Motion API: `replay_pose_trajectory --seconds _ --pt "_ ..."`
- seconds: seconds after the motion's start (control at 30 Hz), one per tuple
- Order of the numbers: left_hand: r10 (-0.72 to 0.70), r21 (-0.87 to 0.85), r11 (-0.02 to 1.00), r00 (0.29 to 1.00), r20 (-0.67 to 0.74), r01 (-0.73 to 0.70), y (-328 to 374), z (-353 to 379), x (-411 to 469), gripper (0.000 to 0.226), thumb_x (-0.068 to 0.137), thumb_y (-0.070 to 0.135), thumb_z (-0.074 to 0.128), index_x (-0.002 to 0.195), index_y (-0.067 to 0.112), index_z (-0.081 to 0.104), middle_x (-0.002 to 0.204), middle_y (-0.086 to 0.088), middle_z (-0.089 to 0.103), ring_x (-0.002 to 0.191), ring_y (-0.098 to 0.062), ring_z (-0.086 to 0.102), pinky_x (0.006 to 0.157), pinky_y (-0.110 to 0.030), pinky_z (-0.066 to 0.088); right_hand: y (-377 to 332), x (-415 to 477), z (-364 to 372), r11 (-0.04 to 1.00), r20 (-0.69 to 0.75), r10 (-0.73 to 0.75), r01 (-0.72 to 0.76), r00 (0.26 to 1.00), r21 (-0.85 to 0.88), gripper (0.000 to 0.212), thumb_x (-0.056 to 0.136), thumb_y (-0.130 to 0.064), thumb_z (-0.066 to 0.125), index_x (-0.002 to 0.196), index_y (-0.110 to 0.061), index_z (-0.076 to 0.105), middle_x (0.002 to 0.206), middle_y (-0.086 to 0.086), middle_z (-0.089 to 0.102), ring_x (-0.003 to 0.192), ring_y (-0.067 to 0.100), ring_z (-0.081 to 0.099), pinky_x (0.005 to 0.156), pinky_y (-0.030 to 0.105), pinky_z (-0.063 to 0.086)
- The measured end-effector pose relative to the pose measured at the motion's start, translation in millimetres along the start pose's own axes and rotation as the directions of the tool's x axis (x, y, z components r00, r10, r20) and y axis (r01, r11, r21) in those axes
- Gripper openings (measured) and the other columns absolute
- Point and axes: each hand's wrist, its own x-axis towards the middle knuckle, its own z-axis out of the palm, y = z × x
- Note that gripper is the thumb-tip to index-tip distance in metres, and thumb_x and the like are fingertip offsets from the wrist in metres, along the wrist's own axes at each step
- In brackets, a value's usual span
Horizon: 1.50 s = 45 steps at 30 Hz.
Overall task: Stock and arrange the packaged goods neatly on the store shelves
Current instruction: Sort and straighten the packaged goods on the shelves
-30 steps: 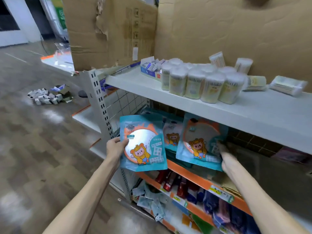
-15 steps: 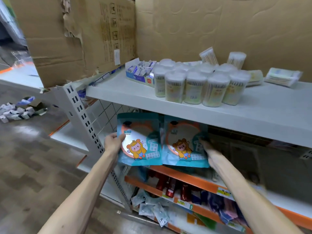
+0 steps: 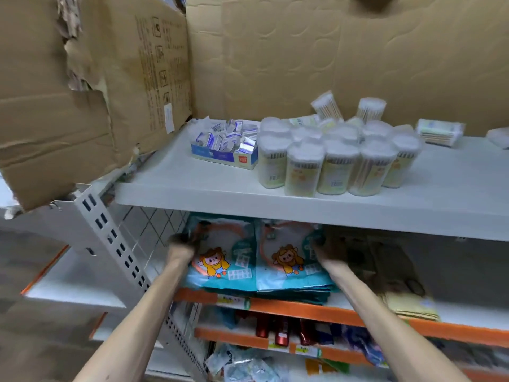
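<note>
teal packets (image 3: 220,266) on shelf (image 3: 344,312), left hand (image 3: 180,245) and right hand (image 3: 323,248) gripping outer edges

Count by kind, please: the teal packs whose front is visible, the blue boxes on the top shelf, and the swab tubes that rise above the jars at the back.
Teal packs: 2
Blue box: 1
Raised swab tubes: 2
Total: 5

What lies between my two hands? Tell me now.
Head view: the left packet and the right packet, side by side on the shelf, fill the stretch from left hand to right hand.
</note>
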Motion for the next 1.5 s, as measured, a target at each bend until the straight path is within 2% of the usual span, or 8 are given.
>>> replay_pose_trajectory --seconds 0.23,0.43,0.57,0.7,0.8,0.9,1.13,1.5 --pt "0.181 0.184 0.966 0.983 0.028 -0.184 -5.6 16.3 5.1 0.022 0.094 0.018 0.06 0.113 0.009 0.055 0.088 -0.014 0.067 0.059 -0.023 0.067 0.04 -0.025 0.048 8.2 -21.5 1.6 0.98 0.089 -0.037 0.053 0.995 -0.191 0.05 0.098 -0.025 0.051 0.141 -0.016 0.028 0.128 0.015 0.048 0.108 0.03 0.056 0.088 0.045 0.053" --pt "0.366 0.374 0.856 0.929 0.049 -0.356 -8.5 24.7 1.1 0.05 0.081 0.011 0.066 0.125 0.006 0.043 0.124 -0.026 0.05 0.111 -0.043 0.052 0.087 -0.056 0.051 8.5 -31.8 1.2 0.924 0.024 -0.102 0.104 0.994 -0.368 0.061 0.099 -0.033 0.046 0.148 -0.015 0.014 0.144 0.022 0.038 0.124 0.041 0.047 0.098 0.052 0.047" --pt "0.467 0.429 0.747 0.86 0.206 -0.508 10.1 56.9 -33.2 0.06 0.087 0.017 0.063 0.139 0.001 0.037 0.137 -0.029 0.042 0.115 -0.039 0.048 0.095 -0.055 0.044 22.4 -42.2 -14.2 0.928 -0.043 -0.059 0.039 0.997 -0.37 0.049 0.091 -0.022 0.055 0.134 -0.001 0.042 0.13 0.026 0.051 0.111 0.041 0.057 0.086 0.043 0.053" --pt "0.623 0.291 0.62 0.683 0.382 -0.729 47.5 117.2 -91.7 0.054 0.084 0.008 0.066 0.132 -0.004 0.045 0.133 -0.024 0.044 0.126 -0.041 0.04 0.106 -0.049 0.036 28.9 -57.2 -57.6 0.903 -0.091 -0.051 0.007 0.995 -0.43 0.028 0.094 -0.025 0.051 0.105 0.0 0.057 0.097 0.024 0.066 0.09 0.04 0.062 0.08 0.039 0.047" --pt "0.689 0.213 0.465 0.502 0.522 -0.859 66.7 167.8 -133.9 0.062 0.082 0.012 0.064 0.139 0.0 0.043 0.141 -0.025 0.044 0.13 -0.042 0.041 0.109 -0.046 0.035 48.8 -72.2 -105.7 0.846 -0.148 -0.116 0.02 0.982 -0.533 0.035 0.095 -0.031 0.049 0.116 -0.003 0.054 0.113 0.019 0.059 0.111 0.035 0.049 0.097 0.043 0.039" --pt "0.756 0.115 0.158 0.195 0.625 -0.981 83.8 218.5 -180.5 0.058 0.079 0.026 0.05 0.133 0.005 0.045 0.127 -0.025 0.057 0.114 -0.042 0.058 0.095 -0.049 0.051 81.3 -90.0 -159.1 0.833 -0.209 -0.145 0.006 0.967 -0.553 0.045 0.095 -0.035 0.05 0.133 -0.009 0.047 0.135 0.01 0.048 0.127 0.03 0.039 0.103 0.044 0.037" --pt "0.672 -0.139 -0.21 -0.246 0.699 -0.968 117.3 317.2 -314.0 0.076 0.078 0.027 0.065 0.146 0.008 0.037 0.147 -0.012 0.042 0.131 -0.032 0.045 0.1 -0.042 0.048 162.7 -132.5 -276.9 0.806 -0.313 -0.066 -0.134 0.948 -0.577 0.062 0.097 -0.038 0.046 0.152 -0.021 0.023 0.16 -0.002 0.016 0.143 0.021 0.014 0.115 0.046 0.025" --pt "0.56 -0.291 -0.277 -0.4 0.725 -0.916 131.1 460.8 -494.6 0.077 0.08 0.025 0.069 0.147 0.006 0.035 0.153 -0.011 0.036 0.143 -0.03 0.03 0.112 -0.048 0.035 288.5 -181.2 -442.0 0.793 -0.426 0.011 -0.267 0.905 -0.547 0.061 0.096 -0.039 0.046 0.151 -0.02 0.026 0.158 -0.002 0.022 0.143 0.02 0.017 0.116 0.042 0.026"
